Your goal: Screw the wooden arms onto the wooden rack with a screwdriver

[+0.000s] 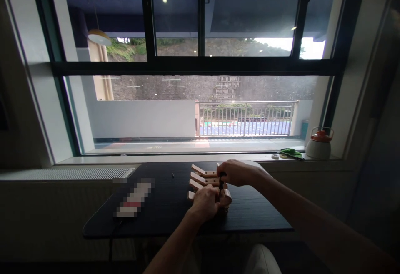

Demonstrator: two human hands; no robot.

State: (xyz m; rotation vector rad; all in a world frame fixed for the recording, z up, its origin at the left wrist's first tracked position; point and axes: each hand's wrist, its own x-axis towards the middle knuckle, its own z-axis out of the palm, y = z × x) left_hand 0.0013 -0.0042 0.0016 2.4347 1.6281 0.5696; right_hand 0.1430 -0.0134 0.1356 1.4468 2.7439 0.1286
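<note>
1. A slim dark tool [221,183] is pinched near its top by the closed fingers of the right hand [236,173]; it is held roughly upright, apparently so that it can be kept in line with the wood below.
2. The near right part of a wooden assembly [202,180] is gripped by the left hand [206,203], probably to steady it; the exact finger contact is partly hidden.
3. The assembly is set right of the middle of the dark table [168,207], seemingly for easy reach by both hands. Its slats [198,170] are pointed left, their long axes laid left to right, and are ranked from far to near; a rounded end [226,198] is turned right.
4. Farther left, a small dark piece [173,175] and a pixelated item [134,199] are seen.
5. On the far right windowsill [250,158], a jug [318,147] is placed.
</note>
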